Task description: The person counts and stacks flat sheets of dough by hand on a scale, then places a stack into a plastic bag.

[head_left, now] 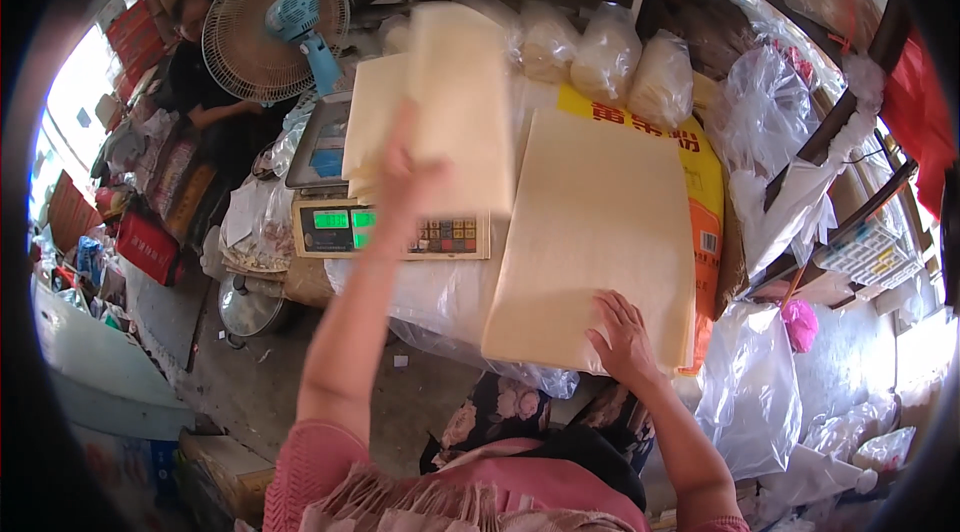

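Observation:
My left hand (400, 172), blurred by motion, grips a folded cream-coloured sheet (465, 102) above the digital scale (312, 240). Its thumb lies across the sheet's face and its other fingers are smeared or hidden. Behind the held sheet, more cream sheets (372, 102) rest on the scale, covering part of its metal pan and keypad. The display is lit green. To the right, a stack of large, flat cream sheets (590, 222) lies at a slight slant. My right hand (625, 337) rests on the stack's near right corner, fingers stretched out, holding nothing.
A yellow and orange printed sack (708, 202) lies under the stack. Filled clear plastic bags (605, 52) line the back. A fan (290, 22) stands back left, with a seated person (205, 82) beyond it. A lidded pot (250, 310) sits on the floor, left.

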Available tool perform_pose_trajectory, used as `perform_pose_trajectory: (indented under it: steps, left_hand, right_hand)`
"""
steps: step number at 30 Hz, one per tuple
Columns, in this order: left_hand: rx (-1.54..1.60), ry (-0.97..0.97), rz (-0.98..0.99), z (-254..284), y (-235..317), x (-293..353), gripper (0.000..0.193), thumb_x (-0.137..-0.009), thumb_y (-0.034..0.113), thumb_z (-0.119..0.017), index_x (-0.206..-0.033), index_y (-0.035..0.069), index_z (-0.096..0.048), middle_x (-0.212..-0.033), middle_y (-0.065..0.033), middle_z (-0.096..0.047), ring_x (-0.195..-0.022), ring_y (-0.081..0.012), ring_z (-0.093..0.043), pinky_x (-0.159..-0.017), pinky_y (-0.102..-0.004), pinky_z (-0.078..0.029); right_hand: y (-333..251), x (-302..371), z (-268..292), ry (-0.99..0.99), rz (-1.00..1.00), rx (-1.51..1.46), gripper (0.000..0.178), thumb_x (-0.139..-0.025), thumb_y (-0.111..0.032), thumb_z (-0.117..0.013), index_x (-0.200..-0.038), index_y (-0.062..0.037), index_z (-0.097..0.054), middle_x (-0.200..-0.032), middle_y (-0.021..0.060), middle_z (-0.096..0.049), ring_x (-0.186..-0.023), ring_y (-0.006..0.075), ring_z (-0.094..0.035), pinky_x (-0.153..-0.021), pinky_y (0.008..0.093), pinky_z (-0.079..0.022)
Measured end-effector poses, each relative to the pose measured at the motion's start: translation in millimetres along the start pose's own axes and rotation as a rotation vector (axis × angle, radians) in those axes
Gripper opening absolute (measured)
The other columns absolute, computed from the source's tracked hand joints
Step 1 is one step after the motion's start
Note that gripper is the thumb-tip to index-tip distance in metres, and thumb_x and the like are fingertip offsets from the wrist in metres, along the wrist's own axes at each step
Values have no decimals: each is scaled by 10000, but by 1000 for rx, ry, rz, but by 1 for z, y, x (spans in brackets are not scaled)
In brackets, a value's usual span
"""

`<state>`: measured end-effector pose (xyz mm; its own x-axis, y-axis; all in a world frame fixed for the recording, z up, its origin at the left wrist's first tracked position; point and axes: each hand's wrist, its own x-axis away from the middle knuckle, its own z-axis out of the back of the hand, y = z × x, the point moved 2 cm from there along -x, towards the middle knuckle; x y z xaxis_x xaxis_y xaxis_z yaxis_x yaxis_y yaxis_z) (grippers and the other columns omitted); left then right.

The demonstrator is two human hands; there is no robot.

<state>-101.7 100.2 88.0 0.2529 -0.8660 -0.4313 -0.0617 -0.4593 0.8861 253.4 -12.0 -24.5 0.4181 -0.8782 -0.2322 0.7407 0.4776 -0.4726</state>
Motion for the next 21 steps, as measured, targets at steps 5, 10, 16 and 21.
perform_pose_trajectory:
  steps: [5, 10, 16, 21]
  left_hand:
    - [-168, 57, 275, 106, 20, -99, 595, -726, -16, -637, -1311, 20, -537, -1083, -107, -679, -922, -214, -664, -833, -300, -518]
    - [-1323, -28, 61, 100, -64, -88, 561, -835, 111, -563, -1389, 90, -479, -1407, -66, -501, -1288, -237, -474, -1052, -468, -370]
    - [-1653, -16, 0, 81, -64, -76, 508, -908, 199, -479, -1410, 125, -460, -1575, 19, -288, -1479, -209, -196, -1159, -551, -168]
    - [-1347, 170, -515, 51, -16, -21, 528, -832, 42, -548, -1356, 78, -492, -1497, -142, -369, -1435, -373, -247, -1141, -550, -225]
  right_hand:
    - [-6, 7, -1, -8, 69, 101, 506, -834, -136, -643, -1298, 10, -505, -1407, 155, -448, -1349, 355, -386, -1090, 495, -325]
    - [-6, -6, 1, 23, 78, 155, 436, -823, -105, -649, -1239, -17, -553, -1320, 156, -515, -1287, 354, -446, -1064, 484, -355]
    - [-38, -20, -34, -145, 250, 19, 181, -880, -181, -653, -1038, -93, -662, -1085, 94, -644, -1109, 301, -583, -1043, 561, -364]
    - [-77, -28, -49, -125, 436, 339, 108, -828, -161, -686, -891, -116, -610, -839, 46, -574, -939, 239, -604, -1026, 586, -366]
